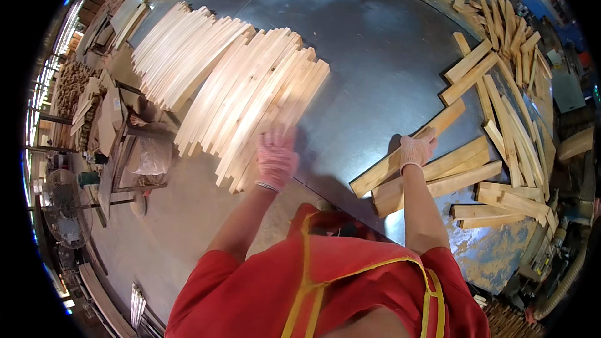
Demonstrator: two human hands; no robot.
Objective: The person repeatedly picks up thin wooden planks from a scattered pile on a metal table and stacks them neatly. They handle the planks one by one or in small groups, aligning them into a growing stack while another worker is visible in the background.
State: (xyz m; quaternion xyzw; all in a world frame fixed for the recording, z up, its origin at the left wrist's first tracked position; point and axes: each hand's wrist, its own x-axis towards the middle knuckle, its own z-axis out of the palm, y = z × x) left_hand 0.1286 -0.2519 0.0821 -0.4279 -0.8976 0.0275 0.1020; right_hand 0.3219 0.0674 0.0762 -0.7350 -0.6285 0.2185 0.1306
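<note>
Nearest of all is the person's red shirt with yellow straps (pixel 313 288), and both bare forearms reach away from it over the near edge of a grey metal table (pixel 369 56). The left hand (pixel 276 156), in a pale pink glove, lies palm down with its fingers spread flat on the near end of a row of long pale slats (pixel 250 106); it grips nothing, only presses on the top of the slats, and it looks a little blurred. The right hand (pixel 417 148), gloved the same way, rests on a long wooden board (pixel 407 150) that lies slantwise on the table, its near end to the left and its far end to the right; the fingers curl over the board's far edge, but whether they clasp it tightly cannot be told. Just nearer than that board, touching or almost touching it, lie two or three more boards (pixel 438 178) at much the same slant. To the right, a loose heap of shorter wood pieces (pixel 507 125) runs along the right side of the table from near to far, lying crisscross. Farther off on the left, beyond the slats under the left hand, a second fanned row of slats (pixel 181 50) leans side by side. Down on the left, off the table, stand a fan (pixel 62 206) and a frame with bags on the floor (pixel 144 225).
</note>
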